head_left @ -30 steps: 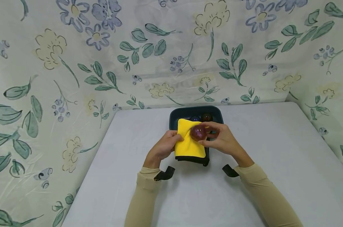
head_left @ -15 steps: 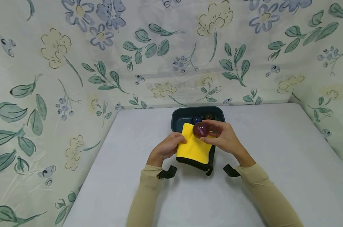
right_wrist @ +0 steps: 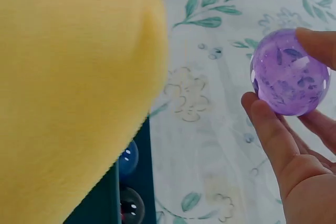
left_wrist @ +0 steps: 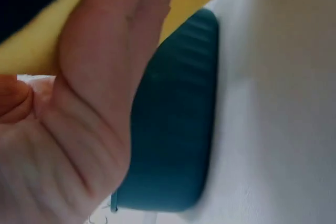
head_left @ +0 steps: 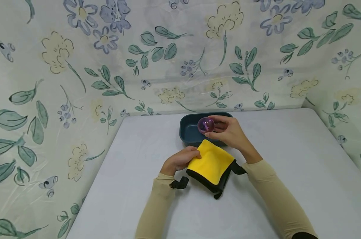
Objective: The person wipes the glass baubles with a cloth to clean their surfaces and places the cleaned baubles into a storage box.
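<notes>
My right hand (head_left: pixel 231 133) pinches a clear purple ball (head_left: pixel 206 125) between thumb and fingertips, up over the dark teal tray (head_left: pixel 187 132). In the right wrist view the same purple ball (right_wrist: pixel 289 72) shows dark flecks inside. My left hand (head_left: pixel 181 159) grips one edge of a yellow cloth (head_left: pixel 211 162) with black trim and a dark underside, held in front of the tray. The cloth hangs slanted, its lower corner toward me. A blue ball (right_wrist: pixel 127 160) and a dark ball (right_wrist: pixel 132 205) sit in the tray, partly hidden by the cloth in the right wrist view.
The tray stands at the back of a white table (head_left: pixel 144 142), close to a floral backdrop (head_left: pixel 156 76). More of this floral sheet hangs at both sides. A black wrist mount (head_left: pixel 179 183) sticks out by the left cuff.
My right hand has carried the purple ball away from the cloth, up and back over the tray. My left hand has drawn the cloth down and toward me.
</notes>
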`<state>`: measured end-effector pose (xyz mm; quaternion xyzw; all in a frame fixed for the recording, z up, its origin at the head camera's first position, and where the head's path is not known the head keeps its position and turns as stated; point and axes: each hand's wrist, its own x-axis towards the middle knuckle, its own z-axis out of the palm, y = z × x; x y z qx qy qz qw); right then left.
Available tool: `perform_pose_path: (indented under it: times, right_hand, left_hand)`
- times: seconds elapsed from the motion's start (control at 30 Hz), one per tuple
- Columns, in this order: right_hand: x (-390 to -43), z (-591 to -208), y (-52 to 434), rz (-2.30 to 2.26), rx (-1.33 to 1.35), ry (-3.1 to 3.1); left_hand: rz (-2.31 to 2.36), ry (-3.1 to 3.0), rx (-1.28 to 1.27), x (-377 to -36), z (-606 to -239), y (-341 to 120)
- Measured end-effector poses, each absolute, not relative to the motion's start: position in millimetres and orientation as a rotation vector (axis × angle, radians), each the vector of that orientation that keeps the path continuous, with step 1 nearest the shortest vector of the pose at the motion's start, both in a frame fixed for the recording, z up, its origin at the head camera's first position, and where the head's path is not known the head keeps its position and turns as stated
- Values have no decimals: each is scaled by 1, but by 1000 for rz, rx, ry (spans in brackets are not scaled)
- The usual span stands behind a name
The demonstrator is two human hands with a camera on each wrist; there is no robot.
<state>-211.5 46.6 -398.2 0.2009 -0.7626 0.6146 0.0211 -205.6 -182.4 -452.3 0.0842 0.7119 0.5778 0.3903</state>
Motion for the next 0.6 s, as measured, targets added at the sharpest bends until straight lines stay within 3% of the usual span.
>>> perform_pose_path:
  times: [0.6]
  right_hand:
    - [-257, -429, 1, 1891, 466, -2464]
  left_hand:
    - [1187, 1996, 216, -217, -464, -223]
